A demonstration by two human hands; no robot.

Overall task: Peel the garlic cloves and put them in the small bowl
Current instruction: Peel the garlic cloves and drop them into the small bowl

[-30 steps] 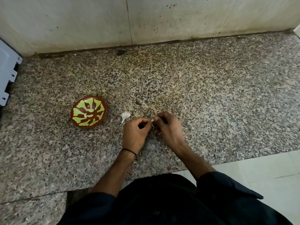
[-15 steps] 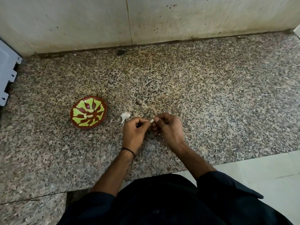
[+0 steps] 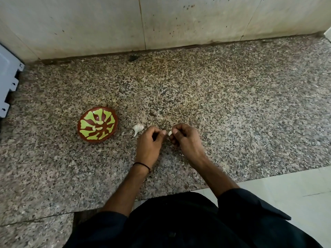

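A small red-brown bowl [image 3: 93,139] with a green pattern sits on the granite counter at centre left, with a few peeled cloves [image 3: 98,123] inside. An unpeeled piece of garlic [image 3: 138,128] lies just right of the bowl. To its right, my right hand [image 3: 187,141] pinches a white garlic clove [image 3: 170,132] between thumb and fingers. My left hand [image 3: 149,143], fingers curled, has its thumb tip at the clove's left end. I cannot see how much skin is left on the clove.
The speckled granite counter [image 3: 232,113] runs back to a stained tiled wall [image 3: 179,20]. A white plastic object [image 3: 8,83] juts in at the left edge. My dark clothing fills the bottom of the view, above the pale floor tiles [image 3: 295,190].
Both hands have stayed in place, working at the clove. My left thumb has drawn slightly away to the left, so more of the white clove shows between the hands.
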